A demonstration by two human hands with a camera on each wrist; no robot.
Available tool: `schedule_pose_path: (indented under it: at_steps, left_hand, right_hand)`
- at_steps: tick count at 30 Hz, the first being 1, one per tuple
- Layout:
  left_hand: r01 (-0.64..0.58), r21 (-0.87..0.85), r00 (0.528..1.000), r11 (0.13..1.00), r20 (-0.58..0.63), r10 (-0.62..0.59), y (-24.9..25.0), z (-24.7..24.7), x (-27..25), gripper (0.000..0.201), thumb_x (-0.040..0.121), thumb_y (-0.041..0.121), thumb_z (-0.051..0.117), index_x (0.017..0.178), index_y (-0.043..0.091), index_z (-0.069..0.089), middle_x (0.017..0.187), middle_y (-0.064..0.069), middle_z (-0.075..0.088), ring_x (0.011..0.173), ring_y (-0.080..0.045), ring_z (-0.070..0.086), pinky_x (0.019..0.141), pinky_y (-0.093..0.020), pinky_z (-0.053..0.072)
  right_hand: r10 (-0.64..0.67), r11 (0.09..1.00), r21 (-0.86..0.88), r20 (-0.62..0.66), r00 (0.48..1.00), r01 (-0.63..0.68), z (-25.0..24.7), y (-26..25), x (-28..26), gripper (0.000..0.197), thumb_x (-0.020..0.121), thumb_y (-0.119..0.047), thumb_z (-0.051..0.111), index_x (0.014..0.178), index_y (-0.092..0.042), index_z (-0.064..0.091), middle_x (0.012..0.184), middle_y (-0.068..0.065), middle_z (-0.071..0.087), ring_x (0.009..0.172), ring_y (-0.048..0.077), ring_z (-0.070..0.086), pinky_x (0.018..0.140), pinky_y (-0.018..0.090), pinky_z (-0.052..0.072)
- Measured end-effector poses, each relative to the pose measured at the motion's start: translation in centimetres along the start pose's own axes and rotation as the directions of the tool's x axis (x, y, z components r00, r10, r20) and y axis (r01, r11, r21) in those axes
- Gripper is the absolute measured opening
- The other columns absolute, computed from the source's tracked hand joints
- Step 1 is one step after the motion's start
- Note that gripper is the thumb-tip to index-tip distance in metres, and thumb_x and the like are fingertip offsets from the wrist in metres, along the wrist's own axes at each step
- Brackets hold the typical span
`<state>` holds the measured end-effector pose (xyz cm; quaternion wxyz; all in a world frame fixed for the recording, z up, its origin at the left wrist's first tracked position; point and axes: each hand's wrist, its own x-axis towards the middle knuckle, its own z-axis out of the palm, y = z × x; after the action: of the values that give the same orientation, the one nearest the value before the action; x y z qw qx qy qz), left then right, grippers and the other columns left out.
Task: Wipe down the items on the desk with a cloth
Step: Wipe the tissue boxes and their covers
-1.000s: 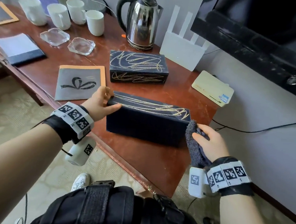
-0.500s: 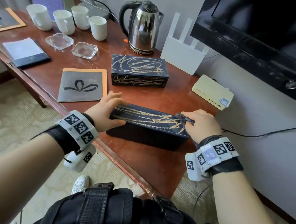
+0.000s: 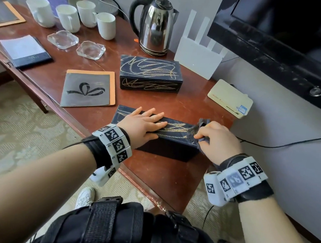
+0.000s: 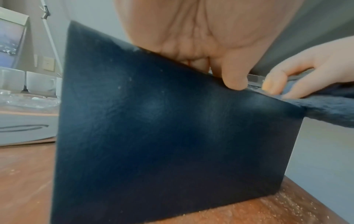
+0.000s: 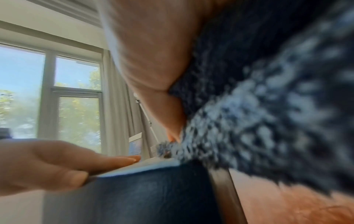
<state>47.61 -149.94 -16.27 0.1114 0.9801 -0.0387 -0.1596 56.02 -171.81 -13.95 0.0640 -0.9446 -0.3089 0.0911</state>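
A dark blue box with gold scribbles [image 3: 176, 130] [image 4: 172, 136] [image 5: 143, 197] lies near the front edge of the brown desk [image 3: 161, 174]. My left hand [image 3: 146, 123] [image 4: 210, 45] [image 5: 57, 163] lies flat on the left half of its lid, fingers straight, thumb over the near edge. My right hand [image 3: 214, 138] [image 4: 306, 72] grips a dark grey fluffy cloth [image 3: 200, 127] [image 4: 329, 109] [image 5: 277, 106] and presses it on the lid's right end. Part of the cloth hangs over the box's right side.
Behind stand a second scribbled box [image 3: 149, 76], a steel kettle [image 3: 155, 26], a white router [image 3: 198, 55], several white mugs [image 3: 68, 17], two glass ashtrays [image 3: 90, 50], a grey folder [image 3: 88, 88], a beige device [image 3: 230, 97] and a television [image 3: 285, 41].
The box went from tilted up to lying flat. My left hand moved from its left end onto the lid. My right hand brought the cloth from beside the box onto the lid.
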Motion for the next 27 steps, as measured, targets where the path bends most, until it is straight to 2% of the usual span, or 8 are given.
schedule_pose_path:
  at_steps: [4,5,7,9,10,15,21,27]
  left_hand:
    - [0.0,-0.032,1.0,0.999,-0.002,0.0,0.0,-0.2,0.0,0.051,0.1,0.034,0.034,0.147,0.034,0.016,0.157,0.01,0.0,0.145,-0.014,-0.006,0.116,-0.04,-0.006]
    - [0.0,-0.038,1.0,0.999,-0.004,0.0,0.0,-0.2,0.1,0.051,0.1,0.034,0.035,0.147,0.034,0.016,0.157,0.01,0.001,0.145,-0.014,-0.005,0.116,-0.04,-0.006]
    - [0.0,-0.057,1.0,0.998,-0.009,-0.001,0.0,-0.2,0.1,0.05,0.1,0.033,0.036,0.147,0.034,0.018,0.157,0.01,0.003,0.145,-0.014,-0.004,0.116,-0.04,-0.006]
    - [-0.002,-0.069,1.0,0.998,-0.011,0.001,0.0,-0.2,0.1,0.05,0.099,0.033,0.037,0.146,0.034,0.02,0.157,0.01,0.004,0.145,-0.013,-0.003,0.116,-0.04,-0.006]
    - [-0.002,-0.072,1.0,0.997,-0.015,0.001,0.0,-0.2,0.1,0.05,0.099,0.033,0.037,0.146,0.034,0.02,0.157,0.01,0.004,0.145,-0.013,-0.003,0.116,-0.04,-0.005]
    - [0.003,-0.13,1.0,0.992,-0.007,-0.004,-0.1,-0.3,0.2,0.05,0.098,0.031,0.042,0.145,0.034,0.024,0.157,0.011,0.006,0.145,-0.011,-0.002,0.116,-0.038,-0.006]
    - [-0.008,-0.15,1.0,0.989,0.006,0.009,-0.1,-0.3,0.0,0.05,0.097,0.03,0.044,0.144,0.035,0.027,0.156,0.012,0.007,0.145,-0.011,-0.001,0.116,-0.037,-0.006]
    - [-0.025,-0.145,1.0,0.989,-0.003,0.025,-0.2,-0.3,-0.1,0.049,0.097,0.03,0.044,0.143,0.036,0.028,0.156,0.012,0.009,0.145,-0.012,0.001,0.116,-0.039,-0.006]
  right_hand:
    - [-0.077,0.993,-0.067,0.271,0.96,0.099,-1.6,1.1,-1.1,0.022,0.086,-0.018,0.052,0.086,-0.037,0.064,0.105,-0.012,0.05,0.095,0.012,0.052,0.075,0.028,0.043]
    - [-0.076,0.992,-0.075,0.268,0.96,0.099,-2.0,1.5,-0.9,0.022,0.085,-0.018,0.053,0.085,-0.038,0.064,0.104,-0.012,0.05,0.095,0.012,0.053,0.077,0.029,0.045]
    - [-0.042,0.998,0.046,0.058,0.997,0.039,-2.8,2.0,0.0,0.021,0.083,-0.016,0.056,0.087,-0.034,0.065,0.102,-0.008,0.052,0.094,0.014,0.054,0.081,0.032,0.046]
    - [0.062,0.971,0.239,-0.213,0.975,-0.009,-3.1,1.9,1.2,0.02,0.083,-0.013,0.057,0.091,-0.029,0.064,0.099,-0.006,0.052,0.092,0.015,0.052,0.081,0.031,0.044]
    - [0.105,0.963,0.266,-0.25,0.963,-0.036,-2.8,1.5,1.9,0.02,0.084,-0.013,0.056,0.094,-0.028,0.064,0.1,-0.006,0.052,0.092,0.016,0.052,0.081,0.03,0.043]
    - [0.091,0.995,0.048,0.018,0.996,-0.091,0.5,0.5,2.1,0.027,0.09,-0.019,0.045,0.111,-0.031,0.057,0.112,0.0,0.051,0.087,0.021,0.051,0.07,0.028,0.041]
    - [-0.166,0.97,-0.163,0.09,0.982,0.179,-0.6,1.5,0.3,0.03,0.093,-0.023,0.047,0.117,-0.036,0.059,0.11,-0.006,0.051,0.103,0.018,0.047,0.071,0.029,0.046]
    - [-0.17,0.979,-0.106,0.064,0.983,0.176,-1.2,-0.8,2.1,0.025,0.092,-0.022,0.047,0.107,-0.034,0.063,0.109,-0.008,0.053,0.106,0.018,0.047,0.075,0.029,0.042]
